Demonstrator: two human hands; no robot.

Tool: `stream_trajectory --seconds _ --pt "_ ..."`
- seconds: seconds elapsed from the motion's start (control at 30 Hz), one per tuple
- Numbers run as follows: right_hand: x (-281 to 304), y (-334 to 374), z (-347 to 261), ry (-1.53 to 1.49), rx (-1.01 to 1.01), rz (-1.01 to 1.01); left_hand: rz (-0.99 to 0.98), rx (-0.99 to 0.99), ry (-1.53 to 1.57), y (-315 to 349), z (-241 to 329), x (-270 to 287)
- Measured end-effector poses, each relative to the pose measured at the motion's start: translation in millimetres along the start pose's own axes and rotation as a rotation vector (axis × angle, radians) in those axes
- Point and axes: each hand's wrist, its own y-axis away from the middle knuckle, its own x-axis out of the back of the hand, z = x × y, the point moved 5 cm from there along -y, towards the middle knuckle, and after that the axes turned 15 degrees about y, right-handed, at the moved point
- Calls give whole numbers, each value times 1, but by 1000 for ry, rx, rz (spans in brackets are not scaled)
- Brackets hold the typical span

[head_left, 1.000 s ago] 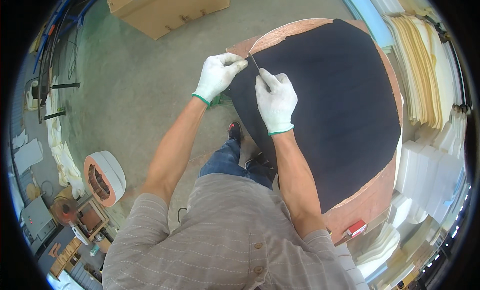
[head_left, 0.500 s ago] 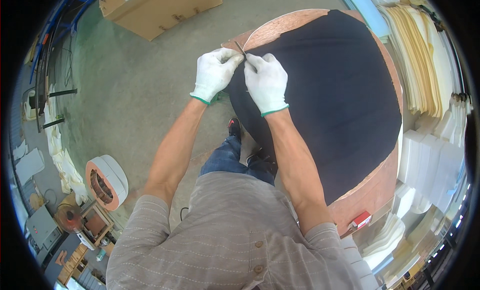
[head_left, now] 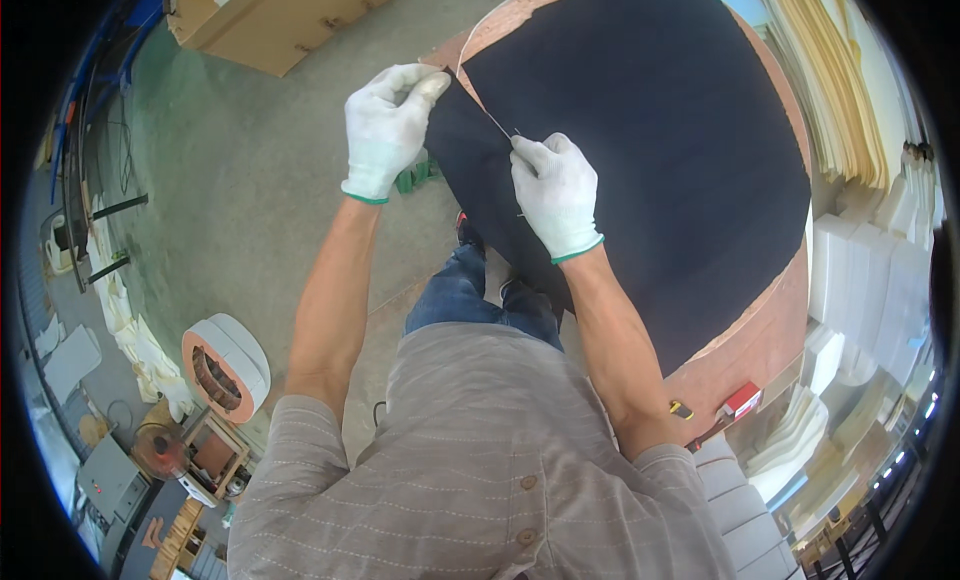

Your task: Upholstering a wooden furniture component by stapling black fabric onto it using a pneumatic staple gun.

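Observation:
A large sheet of black fabric (head_left: pixel 670 140) covers most of a rounded wooden board and hangs over its near left side. My left hand (head_left: pixel 386 130), in a white knit glove with a green cuff, pinches the fabric's edge at the far left corner. My right hand (head_left: pixel 558 195), gloved alike, is closed low over the fabric. A small thin thing shows at its fingertips, too small to name. Between the hands runs a slit, with a separate flap of fabric on the left hand's side. Pale board shows in the gap's far end.
The wooden board (head_left: pixel 755 358) bears a red box (head_left: pixel 741 400) and a yellow-and-black tool (head_left: pixel 681 409) near my right elbow. A cardboard box (head_left: pixel 290 25) stands far left, an oval ring-shaped piece (head_left: pixel 226 368) at left. Stacked foam sheets (head_left: pixel 825 90) line the right.
My hands have moved apart: the left outward with the fabric edge, the right nearer and rightward. A slit has opened between them. The yellow-and-black tool has come into sight.

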Motion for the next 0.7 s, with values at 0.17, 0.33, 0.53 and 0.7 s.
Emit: stream_trajectory --seconds 0.17,0.33,0.53,0.7 --pt "14 29 8 3 -15 -10 33 -78 -60 15 20 11" --pt "31 58 18 20 -30 -15 75 -148 23 33 41 20" --pt "55 96 38 48 -45 -30 93 -200 86 56 77 27" --pt "73 126 53 51 -63 -42 119 -267 87 73 104 34"
